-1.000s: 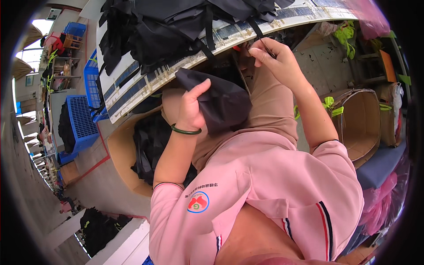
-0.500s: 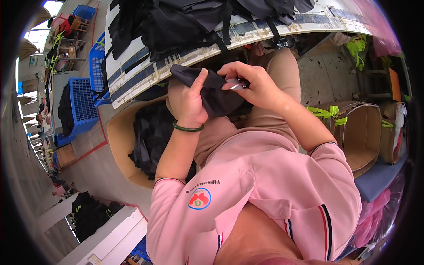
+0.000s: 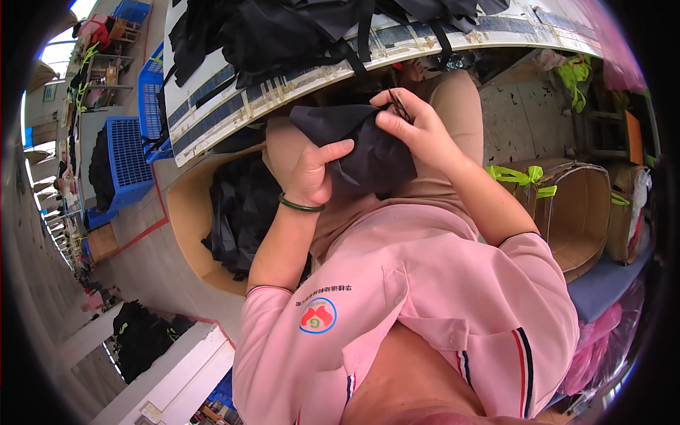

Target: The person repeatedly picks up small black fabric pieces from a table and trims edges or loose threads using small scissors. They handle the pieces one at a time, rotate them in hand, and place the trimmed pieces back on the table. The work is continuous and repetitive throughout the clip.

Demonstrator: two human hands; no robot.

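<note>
A piece of black fabric (image 3: 372, 152) is stretched between my two hands over my lap. My left hand (image 3: 313, 173), with a dark green bangle on its wrist, grips the left side, thumb lying on top and the other fingers hidden beneath. The fabric's right edge is pinched by my right hand (image 3: 423, 133) between thumb and fingers. Tucked in that same hand is a small dark metal tool, apparently thread snips (image 3: 400, 108), its blades hardly showing.
More black fabric pieces (image 3: 283, 35) with straps are heaped on the white worktable (image 3: 212, 120) ahead. At my left a cardboard box (image 3: 188, 212) holds black fabric, with blue crates (image 3: 131, 159) beyond. Another cardboard box (image 3: 581, 219) stands at the right.
The fabric has been turned and spread wider, and shifted a little right. My right hand has moved slightly right; the shiny snips blade, visible before, is now turned away among its fingers.
</note>
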